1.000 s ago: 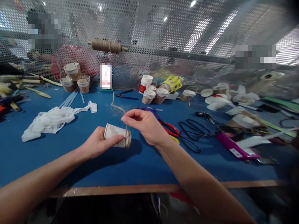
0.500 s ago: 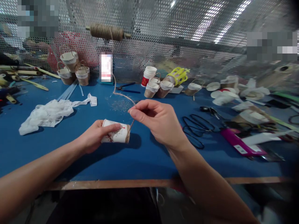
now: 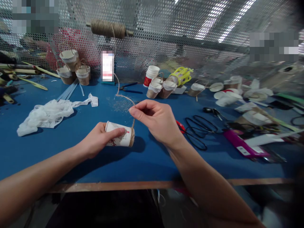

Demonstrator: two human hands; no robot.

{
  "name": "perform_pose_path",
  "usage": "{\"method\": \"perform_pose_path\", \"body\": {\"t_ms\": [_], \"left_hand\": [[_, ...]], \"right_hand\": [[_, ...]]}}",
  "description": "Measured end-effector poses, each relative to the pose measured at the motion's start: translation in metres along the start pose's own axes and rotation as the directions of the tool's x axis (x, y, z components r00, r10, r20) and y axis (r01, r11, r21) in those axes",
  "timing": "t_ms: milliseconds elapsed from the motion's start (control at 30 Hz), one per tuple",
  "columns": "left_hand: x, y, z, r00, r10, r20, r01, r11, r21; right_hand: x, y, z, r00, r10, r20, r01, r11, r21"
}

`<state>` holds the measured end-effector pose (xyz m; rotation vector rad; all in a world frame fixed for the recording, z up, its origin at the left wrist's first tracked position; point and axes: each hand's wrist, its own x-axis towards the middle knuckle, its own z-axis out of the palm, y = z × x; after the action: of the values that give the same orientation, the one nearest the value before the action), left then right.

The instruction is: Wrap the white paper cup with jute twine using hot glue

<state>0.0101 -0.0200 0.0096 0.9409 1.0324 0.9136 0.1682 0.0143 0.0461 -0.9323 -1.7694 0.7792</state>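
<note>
My left hand [image 3: 97, 141] is closed around a white paper cup [image 3: 118, 134] with a printed flower pattern, lying on its side above the table. Twine is wound around the cup's right-hand end. My right hand [image 3: 154, 120] pinches the jute twine [image 3: 125, 97] between thumb and fingers, just above that end. From the cup the strand passes through my right fingers, lies across the table and rises to a spool of twine [image 3: 108, 29] hung on a rod at the mesh. The fingers behind the cup are hidden.
White crumpled fabric [image 3: 47, 115] lies at left. Twine-covered cups [image 3: 68, 57] are stacked behind it. Pliers [image 3: 129, 88], more covered cups [image 3: 154, 88] and a phone [image 3: 107, 66] stand or lie along the back. A black cord [image 3: 201, 126] and a purple packet [image 3: 244, 144] are at right.
The cup has shifted slightly right and turned a little in my left hand. My right hand has moved slightly left, with the twine strand now more upright. Red handles show beside my right wrist.
</note>
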Motion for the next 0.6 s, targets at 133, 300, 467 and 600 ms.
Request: {"method": "perform_pose_path", "body": {"t_ms": [133,300,467,600], "left_hand": [[-0.002,0.001,0.000,1.000,0.024,0.010,-0.024,0.999,0.022],[-0.003,-0.001,0.001,0.997,0.076,0.021,-0.076,0.996,0.039],[-0.004,-0.003,0.001,0.995,0.097,0.020,-0.098,0.993,0.066],[-0.005,-0.004,0.001,0.991,0.126,0.033,-0.129,0.989,0.077]], "right_hand": [[0.002,0.004,0.000,0.999,0.036,0.004,-0.036,0.999,-0.004],[0.005,0.009,0.000,0.996,0.081,0.024,-0.081,0.997,-0.010],[0.005,0.011,0.000,0.991,0.118,0.055,-0.118,0.993,-0.007],[0.004,0.013,0.001,0.986,0.146,0.082,-0.145,0.989,-0.019]]}}
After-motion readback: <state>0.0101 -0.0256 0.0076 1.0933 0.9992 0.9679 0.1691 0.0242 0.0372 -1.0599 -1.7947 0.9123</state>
